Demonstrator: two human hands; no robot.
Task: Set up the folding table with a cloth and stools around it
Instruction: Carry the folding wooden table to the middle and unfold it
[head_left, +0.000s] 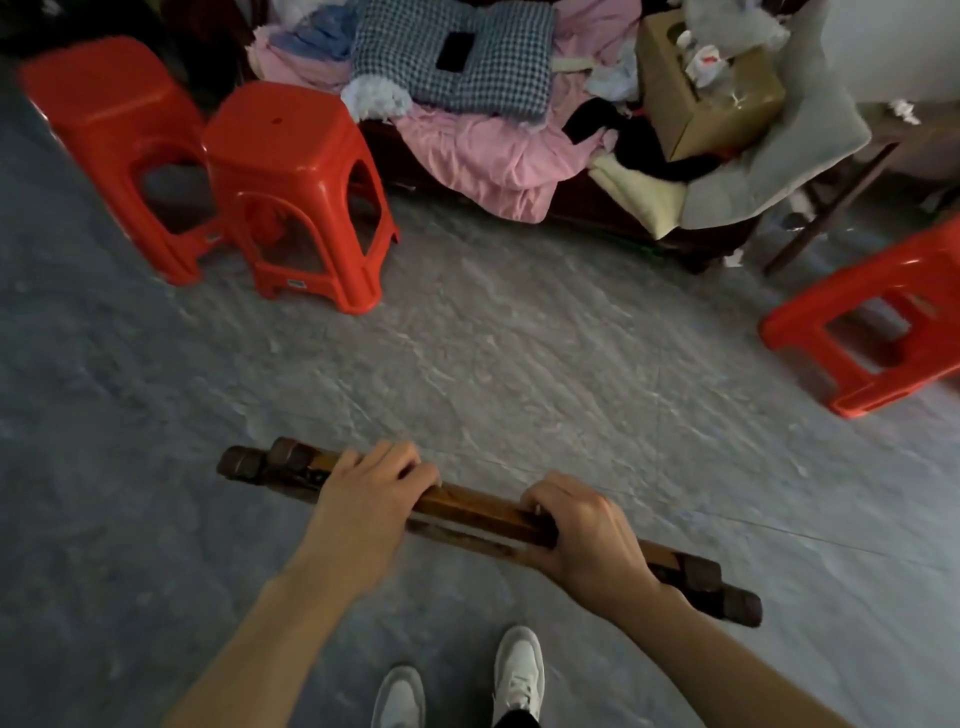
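Observation:
The folded wooden table (483, 512) shows edge-on below me, a long brown bar with dark leg ends at both tips. My left hand (371, 493) grips its top edge left of the middle, fingers curled over the far side. My right hand (582, 535) grips it right of the middle. Two red plastic stools (119, 109) (291, 156) stand upright at the far left. A third red stool (878, 322) lies tipped at the right edge. A checked blue-and-white cloth (483, 57) lies on the pile at the back.
A low dark couch (597, 213) heaped with pink and white fabrics runs along the back. A cardboard box (701, 83) sits on it at the right, beside a wooden table's legs (826, 208). Grey stone floor (519, 353) spreads between me and the stools. My white shoes (514, 670) are below.

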